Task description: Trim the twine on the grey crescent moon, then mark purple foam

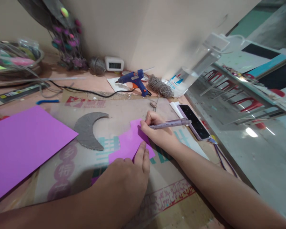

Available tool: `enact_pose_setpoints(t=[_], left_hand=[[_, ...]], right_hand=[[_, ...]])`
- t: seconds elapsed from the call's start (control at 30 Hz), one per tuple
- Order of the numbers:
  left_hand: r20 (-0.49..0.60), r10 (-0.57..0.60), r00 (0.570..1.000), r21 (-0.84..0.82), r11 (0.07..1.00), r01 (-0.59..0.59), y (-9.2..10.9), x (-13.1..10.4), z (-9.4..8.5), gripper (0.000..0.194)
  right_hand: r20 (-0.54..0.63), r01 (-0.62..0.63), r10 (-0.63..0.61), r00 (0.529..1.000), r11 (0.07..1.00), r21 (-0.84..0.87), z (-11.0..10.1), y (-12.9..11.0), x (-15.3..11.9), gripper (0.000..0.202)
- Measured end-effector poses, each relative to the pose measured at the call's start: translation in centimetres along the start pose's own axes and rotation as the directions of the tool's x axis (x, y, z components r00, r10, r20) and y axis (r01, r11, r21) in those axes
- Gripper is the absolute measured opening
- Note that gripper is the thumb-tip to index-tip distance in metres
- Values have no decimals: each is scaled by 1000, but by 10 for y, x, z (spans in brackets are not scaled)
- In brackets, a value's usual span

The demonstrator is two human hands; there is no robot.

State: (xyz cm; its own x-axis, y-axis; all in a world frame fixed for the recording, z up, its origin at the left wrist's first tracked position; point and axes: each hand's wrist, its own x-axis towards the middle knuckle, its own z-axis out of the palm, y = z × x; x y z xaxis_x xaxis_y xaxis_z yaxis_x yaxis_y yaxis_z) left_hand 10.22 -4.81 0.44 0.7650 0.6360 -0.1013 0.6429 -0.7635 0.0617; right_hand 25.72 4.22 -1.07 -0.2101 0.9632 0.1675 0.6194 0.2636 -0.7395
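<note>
My right hand pinches a slim purple pen, its tip end at the upper right of a small cut piece of purple paper. Stretched fingers of my left hand press down on the lower edge of that piece, partly covering it. To the left of the piece lies a grey crescent shape that looks wrapped in yarn. Farther left is a large sheet of purple paper. A scrap of purple paper peeks out beside my left hand.
A blue glue gun with a black cord lies behind the work mat. Near it are grey yarn, a yarn ball and a white digital clock. A phone rests at the right edge. A basket stands far left.
</note>
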Motion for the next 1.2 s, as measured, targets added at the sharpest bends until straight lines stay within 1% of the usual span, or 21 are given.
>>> enact_pose_setpoints(t=[0.1,0.3,0.43,0.67,0.87,1.1,1.2], left_hand=[[-7,5,1000,-9,1000,-5,0,1,0,62],[55,-1,998,-26,1000,3,0,2,-4,62],[69,-2,998,-8,1000,2,0,3,-6,61],[23,17,1000,34,999,-18,0,0,-3,57],[-38,7,999,34,999,-6,0,0,2,56],[-30,7,1000,25,1000,-7,0,2,-1,54],[-47,-7,999,21,1000,8,0,2,-2,56]], right_hand=[[-1,24,-24,1000,1000,-13,0,2,1,29],[-17,57,-58,998,996,-62,0,2,1,29],[-7,56,-57,998,996,-76,-1,1,0,29],[0,75,-75,997,996,-47,-1,3,-1,29],[38,70,-69,997,997,-28,-2,2,-3,29],[81,100,-99,992,995,-11,-3,-4,-6,30],[109,111,-110,988,994,5,-3,-5,-7,30]])
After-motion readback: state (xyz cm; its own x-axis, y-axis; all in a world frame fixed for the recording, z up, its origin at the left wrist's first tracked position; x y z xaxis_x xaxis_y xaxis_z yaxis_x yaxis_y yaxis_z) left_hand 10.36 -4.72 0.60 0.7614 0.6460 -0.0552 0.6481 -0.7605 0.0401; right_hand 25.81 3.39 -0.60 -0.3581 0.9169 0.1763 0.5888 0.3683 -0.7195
